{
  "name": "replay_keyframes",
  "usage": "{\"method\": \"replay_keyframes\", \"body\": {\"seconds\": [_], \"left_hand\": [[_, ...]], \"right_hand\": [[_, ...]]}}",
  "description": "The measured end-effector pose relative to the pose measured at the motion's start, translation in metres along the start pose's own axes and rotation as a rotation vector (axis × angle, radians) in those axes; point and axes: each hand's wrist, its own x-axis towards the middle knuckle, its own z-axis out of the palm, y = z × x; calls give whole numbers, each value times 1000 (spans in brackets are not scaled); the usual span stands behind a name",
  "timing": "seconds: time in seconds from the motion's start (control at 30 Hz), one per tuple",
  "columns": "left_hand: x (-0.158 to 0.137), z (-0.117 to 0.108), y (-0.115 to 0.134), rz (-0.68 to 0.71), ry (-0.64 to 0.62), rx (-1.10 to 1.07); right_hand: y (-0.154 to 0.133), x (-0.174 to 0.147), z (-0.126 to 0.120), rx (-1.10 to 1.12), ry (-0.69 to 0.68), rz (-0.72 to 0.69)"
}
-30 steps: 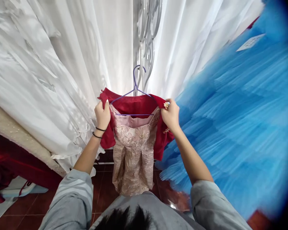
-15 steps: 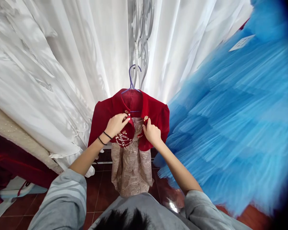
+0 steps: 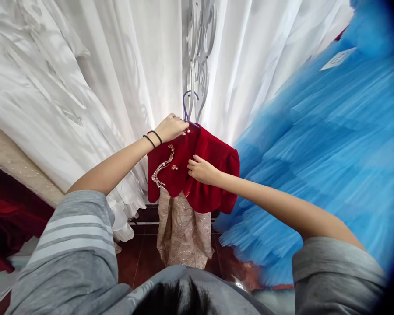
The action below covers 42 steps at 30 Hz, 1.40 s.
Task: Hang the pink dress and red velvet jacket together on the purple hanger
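A short red velvet jacket (image 3: 213, 153) with beaded trim hangs on a purple hanger (image 3: 185, 105), over a beige-gold brocade dress (image 3: 182, 232). My left hand (image 3: 173, 127), with two black bands at the wrist, is closed on the jacket's collar edge just below the hanger's hook. Lower and to the right, my right hand (image 3: 202, 169) has its fingers closed on the jacket's front edge. The two fronts now overlap and cover the neck opening. A bead strand (image 3: 162, 168) shows on the jacket's left side.
The hanger hooks onto a white scrolled metal frame (image 3: 197, 65). White drapes (image 3: 144, 52) hang behind. A blue tulle gown (image 3: 298, 166) crowds the right side, and white garments (image 3: 46, 100) hang at left. Below lies a dark red tiled floor (image 3: 141, 253).
My left hand has moved up with the jacket's left front, raising it toward the hanger hook. My right hand has shifted slightly inward. The open neckline is now covered.
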Motion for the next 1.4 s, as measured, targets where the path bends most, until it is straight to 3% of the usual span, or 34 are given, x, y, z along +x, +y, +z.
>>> {"method": "replay_keyframes", "body": {"seconds": [0.1,0.17,0.3,0.4,0.5,0.7,0.87,0.97,1.07,1.17,1.27,1.33,1.4], "left_hand": [[-10,7,4,86,-46,-72],[-20,13,2,95,-4,-144],[-47,22,-18,-163,76,-289],[-73,27,-29,-332,-71,-457],[-92,27,-25,-449,-185,-492],[-99,12,0,-619,-243,-234],[-101,2,18,-680,-220,-156],[-101,-2,27,-712,-217,-113],[-99,-5,34,-734,-216,-92],[-98,-8,39,-752,-220,-95],[-97,-13,43,-773,-218,-114],[-97,-17,46,-782,-216,-134],[-97,-21,48,-783,-217,-148]], "right_hand": [[-18,11,15,-4,-115,130],[-26,16,17,20,-145,222],[-27,17,5,146,-146,417],[-23,13,-6,198,-224,503],[-25,10,-11,145,-310,477],[-22,-12,1,140,-118,212],[-9,-31,21,176,-346,334],[-10,-35,28,163,-388,362],[-14,-34,15,191,-391,329],[-14,-26,-30,267,-272,124],[-7,-7,-80,293,100,-107],[-1,11,-92,260,359,-30],[3,32,-82,227,438,79]]}}
